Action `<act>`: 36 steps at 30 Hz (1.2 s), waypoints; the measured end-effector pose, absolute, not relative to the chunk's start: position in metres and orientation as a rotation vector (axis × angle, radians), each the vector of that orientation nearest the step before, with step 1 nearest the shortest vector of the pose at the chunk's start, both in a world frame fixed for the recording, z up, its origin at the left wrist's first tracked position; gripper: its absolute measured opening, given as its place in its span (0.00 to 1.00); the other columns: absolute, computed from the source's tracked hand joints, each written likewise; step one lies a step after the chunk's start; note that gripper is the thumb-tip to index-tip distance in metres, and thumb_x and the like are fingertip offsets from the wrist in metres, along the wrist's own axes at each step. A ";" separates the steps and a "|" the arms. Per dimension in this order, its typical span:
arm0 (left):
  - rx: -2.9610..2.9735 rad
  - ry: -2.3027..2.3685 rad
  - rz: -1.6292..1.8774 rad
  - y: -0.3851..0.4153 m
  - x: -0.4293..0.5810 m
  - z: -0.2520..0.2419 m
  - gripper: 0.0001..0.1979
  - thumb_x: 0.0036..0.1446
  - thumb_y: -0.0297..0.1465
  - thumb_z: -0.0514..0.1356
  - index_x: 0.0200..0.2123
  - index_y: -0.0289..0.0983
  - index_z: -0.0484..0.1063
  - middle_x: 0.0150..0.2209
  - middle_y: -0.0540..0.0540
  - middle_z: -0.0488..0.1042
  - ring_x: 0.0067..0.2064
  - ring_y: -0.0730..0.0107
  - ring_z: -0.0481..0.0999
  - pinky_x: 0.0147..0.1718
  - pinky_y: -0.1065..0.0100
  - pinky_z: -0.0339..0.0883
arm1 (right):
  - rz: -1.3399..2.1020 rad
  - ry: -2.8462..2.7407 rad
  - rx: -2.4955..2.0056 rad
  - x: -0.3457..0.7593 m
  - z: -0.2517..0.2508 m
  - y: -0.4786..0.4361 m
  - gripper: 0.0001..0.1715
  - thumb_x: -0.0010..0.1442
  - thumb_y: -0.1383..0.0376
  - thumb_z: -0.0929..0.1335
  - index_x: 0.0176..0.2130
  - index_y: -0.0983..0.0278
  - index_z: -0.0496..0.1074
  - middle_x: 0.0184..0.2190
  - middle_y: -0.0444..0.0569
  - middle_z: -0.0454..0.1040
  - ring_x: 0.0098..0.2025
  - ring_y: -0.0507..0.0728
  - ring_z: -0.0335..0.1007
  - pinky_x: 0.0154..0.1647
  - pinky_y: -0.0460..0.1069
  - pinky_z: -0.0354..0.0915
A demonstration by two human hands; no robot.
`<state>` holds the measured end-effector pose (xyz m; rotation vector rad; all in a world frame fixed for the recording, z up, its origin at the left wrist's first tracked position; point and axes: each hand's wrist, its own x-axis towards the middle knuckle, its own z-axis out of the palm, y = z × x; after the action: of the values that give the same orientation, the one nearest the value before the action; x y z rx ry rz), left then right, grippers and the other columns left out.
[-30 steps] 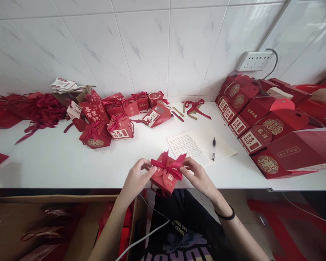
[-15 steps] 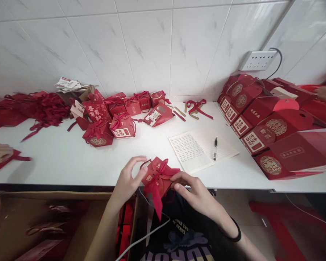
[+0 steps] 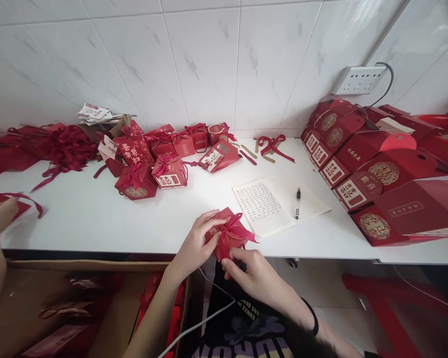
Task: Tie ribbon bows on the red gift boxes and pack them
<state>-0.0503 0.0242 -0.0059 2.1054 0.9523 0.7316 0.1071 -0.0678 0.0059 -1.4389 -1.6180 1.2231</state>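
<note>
A small red gift box (image 3: 217, 229) with gold lettering sits at the table's front edge, a dark pink ribbon (image 3: 242, 230) tied in a bow across its top. My left hand (image 3: 198, 244) grips the box from the left, its fingers over the lid and its thumb by the bow. At the near side, my right hand (image 3: 248, 271) pinches a hanging end of the ribbon between thumb and finger. The underside of the box is hidden.
Finished-looking red boxes (image 3: 169, 171) stand along the wall beside a ribbon heap (image 3: 72, 149). An open notebook (image 3: 261, 209) with a pen (image 3: 297, 204) lies to the right, before stacked larger boxes (image 3: 362, 181). A co-worker's hand (image 3: 2, 216) handles another box at left.
My left hand has moved onto the box top, and my right hand has gone down to the ribbon's end. The box has shifted slightly right. The co-worker's hand has lifted a ribbon.
</note>
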 end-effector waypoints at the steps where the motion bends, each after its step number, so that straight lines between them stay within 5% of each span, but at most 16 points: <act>1: 2.117 0.966 0.747 0.025 -0.050 -0.007 0.13 0.60 0.30 0.51 0.45 0.42 0.71 0.55 0.45 0.65 0.59 0.63 0.62 0.58 0.59 0.58 | 1.239 -1.618 -1.414 0.107 0.004 -0.067 0.20 0.64 0.57 0.61 0.26 0.64 0.67 0.23 0.45 0.70 0.25 0.52 0.64 0.27 0.46 0.59; 18: 2.077 1.161 0.886 0.019 -0.036 -0.009 0.02 0.54 0.27 0.56 0.31 0.39 0.68 0.47 0.45 0.68 0.52 0.62 0.67 0.51 0.58 0.63 | 1.330 -1.615 -1.319 0.110 -0.013 -0.057 0.21 0.64 0.61 0.61 0.24 0.64 0.72 0.22 0.45 0.71 0.29 0.54 0.67 0.33 0.47 0.63; 36: 1.984 1.170 0.853 0.026 -0.032 -0.010 0.03 0.51 0.27 0.57 0.27 0.38 0.70 0.47 0.45 0.68 0.50 0.62 0.68 0.50 0.59 0.64 | 1.383 -1.540 -1.280 0.093 -0.020 -0.056 0.20 0.61 0.64 0.62 0.23 0.65 0.74 0.18 0.42 0.68 0.20 0.49 0.58 0.23 0.44 0.56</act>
<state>-0.0324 0.0264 -0.0099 1.9838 1.1701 0.8534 0.0926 -0.0565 -0.0199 -1.2798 -1.5402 1.3827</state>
